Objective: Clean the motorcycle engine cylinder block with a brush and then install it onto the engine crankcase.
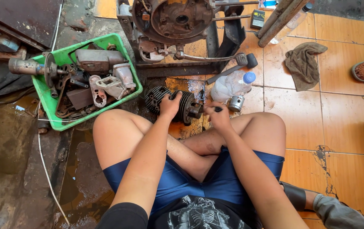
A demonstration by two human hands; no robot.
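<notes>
1. Far left: a green crate [46,95] of grey metal engine parts stands on the wet floor [16,169].
2. Your left hand [170,106] lies on the finned black cylinder [186,107], grip pressed around its top.
3. Your right hand [218,115], just beside the cylinder, pinches a small dark tool [218,109], its tip hidden.
4. Behind: a clear bottle [232,85] with a blue cap; its label is unreadable.

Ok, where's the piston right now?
In the head view the piston stands on the orange tiled floor, just right of the right hand and directly below the clear plastic bottle, near the right knee.
</notes>
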